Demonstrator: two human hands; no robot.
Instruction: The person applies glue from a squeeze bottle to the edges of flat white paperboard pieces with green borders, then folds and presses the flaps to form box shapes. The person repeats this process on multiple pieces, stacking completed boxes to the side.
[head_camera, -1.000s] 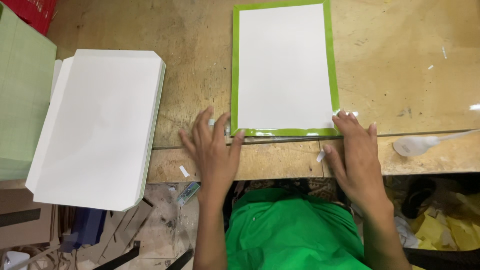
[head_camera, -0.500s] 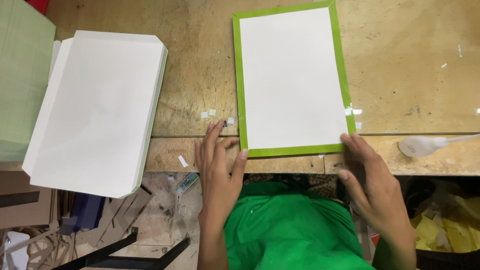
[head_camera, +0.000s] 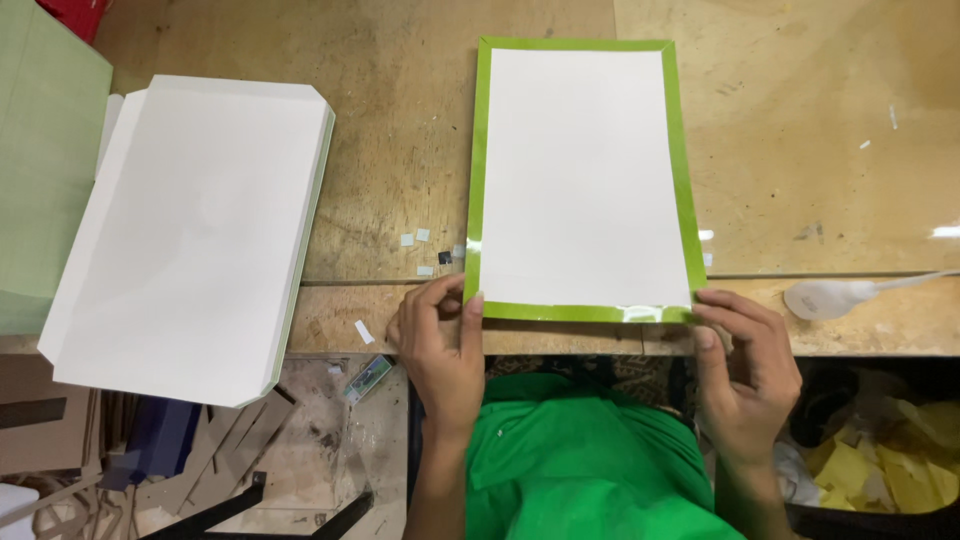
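Note:
A white sheet with a glossy green border (head_camera: 580, 170) lies lengthwise on the wooden table (head_camera: 400, 150). Its near edge reaches past the table's seam toward me. My left hand (head_camera: 440, 340) pinches the near left corner, with the thumb on top of the green edge. My right hand (head_camera: 745, 370) grips the near right corner with its fingertips curled on the border. Both hands sit at the table's front edge, above my green shirt.
A stack of white sheets with clipped corners (head_camera: 190, 230) overhangs the table's front edge at the left. A pale green stack (head_camera: 40, 150) stands beyond it. Small paper scraps (head_camera: 420, 240) lie beside the sheet, and a white tool (head_camera: 830, 297) lies at the right. Yellow scraps (head_camera: 900, 460) fill a bin below.
The sheet has slid toward me across the table's seam. Both hands went from pressing flat on its near edge to pinching its near corners.

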